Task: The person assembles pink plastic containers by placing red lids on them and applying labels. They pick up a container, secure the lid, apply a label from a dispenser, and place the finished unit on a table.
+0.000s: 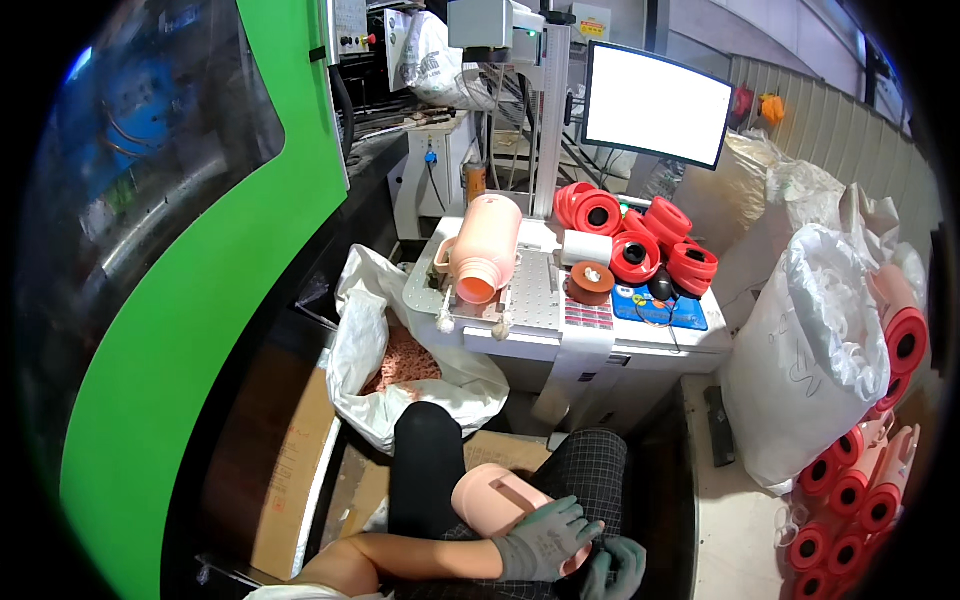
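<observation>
My gloved left hand is clasping the pink jug across its side; my gloved right hand is curling near its end, grip I cannot tell.

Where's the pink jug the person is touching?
In the head view, the pink jug is low, near the middle, over the person's lap. The left hand is on it, and the right hand is by its right end.

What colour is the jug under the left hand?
The jug is pale pink, seen best in the head view.
</observation>
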A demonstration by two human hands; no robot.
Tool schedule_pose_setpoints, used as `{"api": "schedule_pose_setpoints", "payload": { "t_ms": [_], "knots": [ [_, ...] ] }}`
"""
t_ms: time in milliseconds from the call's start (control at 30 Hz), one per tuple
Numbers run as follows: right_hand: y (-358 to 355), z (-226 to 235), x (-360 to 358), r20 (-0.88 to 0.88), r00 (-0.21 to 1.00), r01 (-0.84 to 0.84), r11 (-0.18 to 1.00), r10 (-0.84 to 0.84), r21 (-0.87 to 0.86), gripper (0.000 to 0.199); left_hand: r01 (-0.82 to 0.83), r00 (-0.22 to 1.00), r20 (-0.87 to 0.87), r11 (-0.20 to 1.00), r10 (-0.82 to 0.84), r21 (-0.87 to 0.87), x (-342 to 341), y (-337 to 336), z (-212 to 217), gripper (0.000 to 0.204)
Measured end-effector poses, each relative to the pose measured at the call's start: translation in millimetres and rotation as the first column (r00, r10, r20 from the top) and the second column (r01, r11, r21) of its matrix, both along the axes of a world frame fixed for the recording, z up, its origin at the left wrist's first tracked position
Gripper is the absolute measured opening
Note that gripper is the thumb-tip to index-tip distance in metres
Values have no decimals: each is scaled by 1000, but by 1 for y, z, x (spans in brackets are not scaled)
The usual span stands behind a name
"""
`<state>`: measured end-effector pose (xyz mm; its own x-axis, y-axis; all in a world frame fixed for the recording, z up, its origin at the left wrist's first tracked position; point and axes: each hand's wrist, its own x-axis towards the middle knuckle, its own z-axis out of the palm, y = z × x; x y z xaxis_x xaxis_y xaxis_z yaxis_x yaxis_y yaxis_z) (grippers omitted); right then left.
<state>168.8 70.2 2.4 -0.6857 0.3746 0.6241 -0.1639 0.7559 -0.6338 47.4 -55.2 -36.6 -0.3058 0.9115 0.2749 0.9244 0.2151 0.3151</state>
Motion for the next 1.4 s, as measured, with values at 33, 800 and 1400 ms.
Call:
{"api": "schedule_pose_setpoints", "payload": {
  "t_ms": [33,800,1400],
  "knots": [
    [15,-8,10,31,991,-132,990,134,-46,16,78,995,69,996,-75,-33,-17,-2,16,87],
    [33,27,-67,-300,893,51,739,-334,-672,20,94,775,552,920,-308,381,-107,-97,61,78],
    [63,-76,-98,166,962,60,428,216,-902,16,68,743,604,931,-287,359,-121,-78,92,70]
  ]
}}
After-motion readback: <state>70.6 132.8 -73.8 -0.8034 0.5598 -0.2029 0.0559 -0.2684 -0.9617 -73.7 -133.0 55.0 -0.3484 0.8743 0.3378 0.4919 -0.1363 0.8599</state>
